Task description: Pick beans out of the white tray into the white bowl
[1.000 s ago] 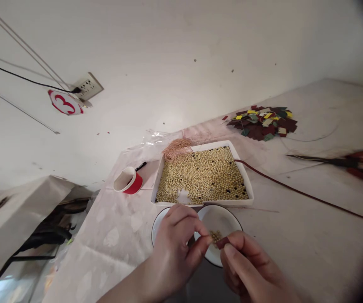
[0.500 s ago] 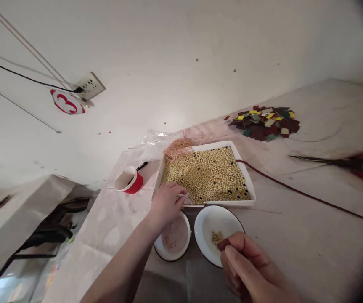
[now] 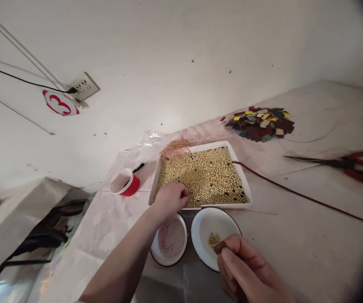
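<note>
A round white sign (image 3: 60,102) on the wall bears a red "3"; we can read no other writing. A white tray (image 3: 243,185) on the table (image 3: 295,235) is filled with pale yellow beans (image 3: 206,174), a few black ones among them. Our left hand (image 3: 170,198) rests curled on the beans at the tray's near left corner; whether it grips any, we cannot tell. Our right hand (image 3: 247,269) pinches a small dark red piece (image 3: 219,247) at the near rim of a white bowl (image 3: 205,223) holding a few beans.

Tray (image 3: 242,182) behind bowls (image 3: 207,219), cup (image 3: 125,184) left
</note>
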`<state>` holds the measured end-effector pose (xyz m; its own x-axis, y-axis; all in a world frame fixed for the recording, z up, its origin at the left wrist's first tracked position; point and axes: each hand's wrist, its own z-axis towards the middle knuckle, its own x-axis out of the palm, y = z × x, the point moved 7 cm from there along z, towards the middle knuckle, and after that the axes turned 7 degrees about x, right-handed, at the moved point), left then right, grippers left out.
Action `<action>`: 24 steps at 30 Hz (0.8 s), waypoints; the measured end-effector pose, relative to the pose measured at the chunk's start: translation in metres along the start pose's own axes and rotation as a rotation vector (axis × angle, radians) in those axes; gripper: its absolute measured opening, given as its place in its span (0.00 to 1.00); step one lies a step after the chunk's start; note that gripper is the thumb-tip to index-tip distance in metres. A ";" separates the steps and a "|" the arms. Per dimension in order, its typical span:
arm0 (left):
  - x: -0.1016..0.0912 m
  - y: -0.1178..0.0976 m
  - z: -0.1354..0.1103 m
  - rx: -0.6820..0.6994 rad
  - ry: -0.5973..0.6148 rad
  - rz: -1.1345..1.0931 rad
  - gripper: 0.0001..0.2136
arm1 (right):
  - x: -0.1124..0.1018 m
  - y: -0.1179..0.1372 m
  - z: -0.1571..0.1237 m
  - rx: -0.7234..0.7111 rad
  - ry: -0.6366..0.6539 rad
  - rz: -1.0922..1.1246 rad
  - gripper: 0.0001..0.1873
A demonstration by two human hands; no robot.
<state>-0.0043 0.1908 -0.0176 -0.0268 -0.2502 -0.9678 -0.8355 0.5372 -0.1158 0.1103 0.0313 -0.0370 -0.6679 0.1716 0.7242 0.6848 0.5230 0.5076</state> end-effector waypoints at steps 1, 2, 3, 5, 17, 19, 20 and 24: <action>-0.002 0.000 0.000 -0.002 -0.025 -0.012 0.09 | 0.000 0.000 0.000 0.001 0.000 0.001 0.23; -0.006 -0.001 -0.002 -0.006 -0.057 -0.025 0.08 | 0.000 0.000 0.000 -0.001 -0.003 0.001 0.23; -0.010 -0.002 -0.004 -0.011 -0.097 -0.040 0.06 | 0.000 0.000 0.001 -0.003 -0.006 0.002 0.23; -0.023 -0.008 -0.012 -0.024 -0.195 -0.077 0.03 | -0.001 -0.001 0.002 -0.001 -0.016 0.005 0.24; -0.075 -0.117 -0.097 0.361 -0.512 -0.517 0.07 | -0.002 -0.005 0.001 0.037 -0.042 -0.009 0.24; -0.074 -0.118 -0.096 0.345 -0.540 -0.499 0.07 | -0.002 -0.004 0.000 0.028 -0.043 -0.007 0.25; -0.073 -0.117 -0.096 0.333 -0.544 -0.494 0.07 | -0.001 -0.004 0.000 0.021 -0.043 -0.010 0.25; -0.072 -0.112 -0.096 0.302 -0.516 -0.490 0.07 | -0.001 -0.005 0.001 -0.009 -0.022 -0.024 0.25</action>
<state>0.0388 0.0711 0.0863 0.6286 -0.1489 -0.7633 -0.4982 0.6766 -0.5422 0.1075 0.0293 -0.0409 -0.6901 0.1773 0.7017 0.6712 0.5195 0.5288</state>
